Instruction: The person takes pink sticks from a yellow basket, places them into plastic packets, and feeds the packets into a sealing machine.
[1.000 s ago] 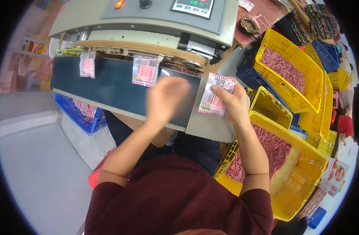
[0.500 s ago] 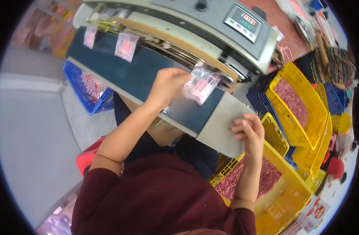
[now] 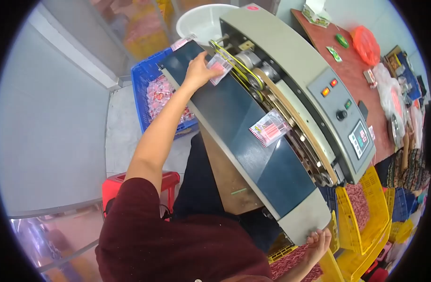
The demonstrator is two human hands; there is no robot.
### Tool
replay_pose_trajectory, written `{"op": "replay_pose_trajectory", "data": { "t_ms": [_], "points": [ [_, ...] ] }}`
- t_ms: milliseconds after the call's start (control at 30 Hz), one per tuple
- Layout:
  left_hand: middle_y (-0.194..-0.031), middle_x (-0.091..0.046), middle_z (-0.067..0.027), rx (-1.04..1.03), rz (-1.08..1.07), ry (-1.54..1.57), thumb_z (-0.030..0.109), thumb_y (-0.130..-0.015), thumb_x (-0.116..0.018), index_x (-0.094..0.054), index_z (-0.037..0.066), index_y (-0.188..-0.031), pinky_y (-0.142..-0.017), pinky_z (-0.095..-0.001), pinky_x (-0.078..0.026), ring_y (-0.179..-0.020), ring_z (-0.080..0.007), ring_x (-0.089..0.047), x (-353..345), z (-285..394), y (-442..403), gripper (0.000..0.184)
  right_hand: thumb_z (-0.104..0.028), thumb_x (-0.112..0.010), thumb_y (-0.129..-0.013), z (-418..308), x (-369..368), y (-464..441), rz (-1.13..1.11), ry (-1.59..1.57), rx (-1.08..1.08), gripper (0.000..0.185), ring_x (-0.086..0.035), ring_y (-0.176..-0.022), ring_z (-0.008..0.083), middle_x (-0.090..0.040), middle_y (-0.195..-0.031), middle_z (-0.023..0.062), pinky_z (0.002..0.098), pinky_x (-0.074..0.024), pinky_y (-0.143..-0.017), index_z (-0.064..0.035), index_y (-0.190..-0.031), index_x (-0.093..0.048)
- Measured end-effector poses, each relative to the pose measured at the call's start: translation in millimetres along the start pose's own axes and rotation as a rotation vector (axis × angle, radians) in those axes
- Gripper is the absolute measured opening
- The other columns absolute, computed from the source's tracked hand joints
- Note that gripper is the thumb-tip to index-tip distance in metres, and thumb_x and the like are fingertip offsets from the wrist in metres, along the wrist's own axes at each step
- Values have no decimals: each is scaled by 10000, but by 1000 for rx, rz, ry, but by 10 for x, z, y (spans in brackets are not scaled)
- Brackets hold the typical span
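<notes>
Bright even light, soft sheen on belt (image 3: 236, 122), fisheye-curved edges, black corners

One wide, round-edged head view looks forward and down from above the maroon shirt (image 3: 187, 249) at six o'clock, near the machine (image 3: 290, 61), which stretches from eleven to four o'clock.

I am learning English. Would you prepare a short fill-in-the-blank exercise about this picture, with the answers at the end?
1. The hand nearer the white tub is the person's ____ hand.
2. The packet midway along the belt is positioned ____ that hand and the other hand.
3. The crate of packets is coloured ____.
4. The person's maroon shirt has ____ sleeves.
Missing words: left; between; blue; short.
</notes>
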State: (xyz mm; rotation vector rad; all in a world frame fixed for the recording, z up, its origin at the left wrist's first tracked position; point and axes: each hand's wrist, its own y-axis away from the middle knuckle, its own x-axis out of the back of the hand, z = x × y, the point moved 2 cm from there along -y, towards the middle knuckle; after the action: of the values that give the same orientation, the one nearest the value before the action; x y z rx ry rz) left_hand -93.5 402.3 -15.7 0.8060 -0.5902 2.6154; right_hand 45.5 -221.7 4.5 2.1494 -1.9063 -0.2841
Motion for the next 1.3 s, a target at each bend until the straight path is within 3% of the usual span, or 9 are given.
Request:
{"op": "replay_pose_trajectory", "data": {
  "t_ms": [300, 367, 400, 633, 700, 1133, 1233, 1267, 1300],
  "points": [
    [-832, -625, -73, 337, -182, 1043, 7, -702, -683, -556, 29, -857, -680, -283, -482, -731, -139, -602, 557, -161, 220, 202, -184, -594, -827, -37, -153, 74, 35, 144, 41, 274, -545, -689, 95, -555, -874, 18, 180, -422, -555, -99, -1072, -507],
    [-849, -621, -69, 314, -177, 1196, -8, -705, -676, -548, 39, -866, -705, -279, -479, -757, -135, -598, 642, -188, 321, 212, -49, -501, -867, -49, -125, 27, 50, 235, 38, 311, -563, -935, 380, -535, -1052, 268, 467, -510, -786, 45, -1157, -436],
    [-866, -618, -70, 313, -177, 1221, -29, -703, -668, -540, 43, -874, -721, -280, -478, -776, -134, -595, 654, -219, 369, 225, -47, -476, -877, -86, -176, 22, 15, 194, 32, 349, -557, -925, 404, -513, -1087, 284, 490, -499, -766, 26, -1205, -381],
    [-862, -617, -69, 314, -98, 1227, -51, -698, -660, -539, 38, -876, -725, -283, -482, -776, -139, -596, 750, -279, 460, 233, -82, -505, -865, -209, -494, 108, 124, 331, 91, 183, -618, -825, 297, -591, -971, 222, 380, -534, -691, 41, -998, -533],
    [-876, -619, -72, 309, -74, 1239, -56, -694, -660, -540, 39, -877, -722, -278, -480, -776, -137, -595, 739, -310, 464, 239, -187, -590, -832, -121, -422, 74, 21, 192, 112, 259, -550, -696, 87, -563, -871, 16, 175, -424, -557, -102, -1064, -512],
    [-976, -596, -114, 347, 87, 1319, -72, -736, -554, -501, -19, -1041, -785, -310, -472, -888, -192, -587, 758, -313, 413, 314, -164, -558, -843, -13, -236, 6, 54, 192, 74, 257, -549, -716, 110, -560, -880, 33, 196, -439, -574, -85, -1082, -508],
    [-1055, -537, -151, 82, 452, 630, 27, -773, -579, -489, -35, -1082, -846, -327, -409, -934, -240, -527, 666, -522, 190, 328, -107, -555, -818, -5, -290, 84, 39, 142, 136, 223, -513, -665, 98, -528, -798, 21, 200, -418, -546, -57, -1030, -507],
    [-1004, -586, -131, -27, 485, 39, 89, -784, -599, -565, -19, -1017, -839, -335, -409, -933, -232, -535, 859, -326, 198, 259, -101, -555, -819, -25, -291, 127, 62, 197, 135, 190, -500, -660, 90, -514, -780, 16, 197, -415, -564, -49, -997, -519],
    [-983, -601, -121, -41, 530, -88, 115, -787, -597, -598, -20, -977, -851, -334, -404, -919, -234, -540, 967, 137, 318, 233, -97, -552, -819, -134, -395, 236, 96, 126, 90, 150, -493, -648, 86, -517, -773, 15, 196, -406, -562, -33, -953, -534]
  ]
}}
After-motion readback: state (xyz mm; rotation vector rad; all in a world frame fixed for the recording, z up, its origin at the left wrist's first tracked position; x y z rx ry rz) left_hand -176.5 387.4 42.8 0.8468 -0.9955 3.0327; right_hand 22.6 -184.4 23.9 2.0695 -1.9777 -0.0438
